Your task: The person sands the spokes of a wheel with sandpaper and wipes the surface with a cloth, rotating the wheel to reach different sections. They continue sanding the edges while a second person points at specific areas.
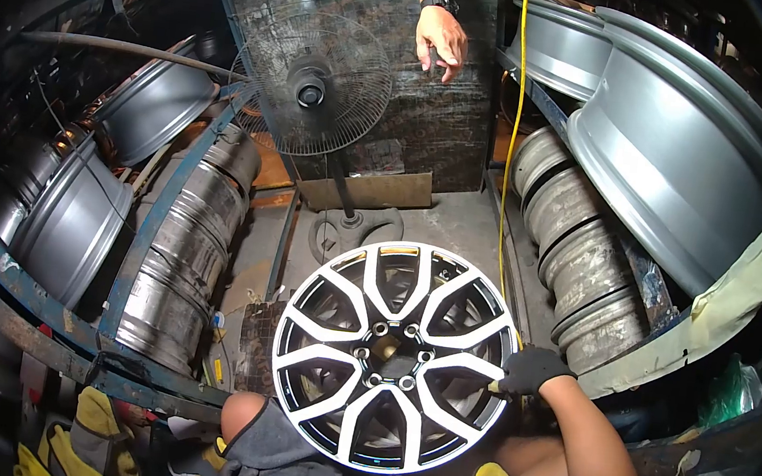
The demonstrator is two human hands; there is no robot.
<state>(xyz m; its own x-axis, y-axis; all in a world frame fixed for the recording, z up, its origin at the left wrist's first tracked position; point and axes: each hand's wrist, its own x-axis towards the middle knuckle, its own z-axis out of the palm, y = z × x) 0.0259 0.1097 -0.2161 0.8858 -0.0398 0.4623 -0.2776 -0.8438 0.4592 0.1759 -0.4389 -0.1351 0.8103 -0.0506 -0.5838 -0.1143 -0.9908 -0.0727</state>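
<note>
A black and silver alloy wheel point(335, 410) lies face up between the knees, with several lug holes around its open centre. My right hand point(530, 372), in a dark glove, is closed around the wheel's right edge; its palm side is hidden. Just behind that hand passes the lower end of a thin yellow hose point(513, 159). My left hand cannot be made out; dark grey folded cloth lies below the wheel's lower left.
Another person's bare hand point(441, 43) with a black watch hangs at the top. A black fan point(311, 91) stands behind the wheel. Racks with silver rims point(673, 149) and worn rims point(186, 253) line both sides. Grey and yellow gloves point(100, 436) lie lower left.
</note>
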